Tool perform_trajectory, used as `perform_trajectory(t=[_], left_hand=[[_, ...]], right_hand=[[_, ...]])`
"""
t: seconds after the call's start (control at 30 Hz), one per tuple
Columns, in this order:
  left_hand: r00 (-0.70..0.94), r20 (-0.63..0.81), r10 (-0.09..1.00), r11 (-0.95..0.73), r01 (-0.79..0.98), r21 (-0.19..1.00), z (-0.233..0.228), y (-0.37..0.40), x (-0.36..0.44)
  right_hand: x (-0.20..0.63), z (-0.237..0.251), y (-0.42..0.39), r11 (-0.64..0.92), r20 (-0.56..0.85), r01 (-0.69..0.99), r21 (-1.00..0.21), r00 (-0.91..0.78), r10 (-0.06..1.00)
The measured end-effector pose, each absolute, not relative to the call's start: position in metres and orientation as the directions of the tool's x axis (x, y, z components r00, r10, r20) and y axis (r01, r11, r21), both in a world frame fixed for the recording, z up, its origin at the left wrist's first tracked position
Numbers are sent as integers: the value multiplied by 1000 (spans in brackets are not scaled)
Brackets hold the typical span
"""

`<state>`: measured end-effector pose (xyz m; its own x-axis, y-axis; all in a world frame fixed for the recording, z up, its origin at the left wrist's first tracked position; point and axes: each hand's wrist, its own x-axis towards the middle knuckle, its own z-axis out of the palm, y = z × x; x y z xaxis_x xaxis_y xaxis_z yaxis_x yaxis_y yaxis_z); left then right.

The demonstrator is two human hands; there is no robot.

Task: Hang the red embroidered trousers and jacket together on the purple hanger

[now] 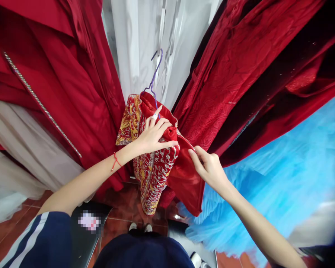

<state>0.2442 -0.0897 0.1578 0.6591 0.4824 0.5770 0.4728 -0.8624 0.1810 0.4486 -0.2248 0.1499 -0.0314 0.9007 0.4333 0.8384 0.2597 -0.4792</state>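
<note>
Left hand (154, 133) clamped on top of red gold-embroidered garment (152, 169) under purple wire hanger (155, 76). Right hand (208, 166) pinches garment's plain red edge, just right. Long axis vertical; left hand nearer hanger.

A purple wire hanger (155, 80) carries the embroidered red garment (153, 167), above the reddish-brown tiled floor (123, 208).

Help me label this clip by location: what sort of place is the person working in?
Probably a dress shop or costume rental room. The left hand and right hand hold an embroidered red garment on a purple hanger, crowded between hanging red gowns, white dresses and blue tulle.
</note>
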Motion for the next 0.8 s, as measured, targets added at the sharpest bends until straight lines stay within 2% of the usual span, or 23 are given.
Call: perform_trajectory(t=[0.13, 0.27, 0.4, 0.63, 0.8], left_hand=[[675, 578, 459, -867, 482, 126, 160, -95, 240], [758, 515, 400, -898, 437, 56, 170, -96, 214], [790, 479, 383, -910, 413, 46, 175, -94, 198], [668, 595, 446, -841, 540, 25, 155, -94, 241], [568, 640, 518, -793, 600, 109, 133, -93, 277]], right_hand=[[443, 150, -230, 258, 399, 833, -489, -50, 916], [451, 155, -233, 252, 441, 828, -501, -6, 898], [455, 157, -233, 279, 478, 782, -557, 27, 878], [421, 175, -242, 296, 491, 684, -667, 104, 865], [397, 197, -251, 346, 492, 534, -771, 154, 857]])
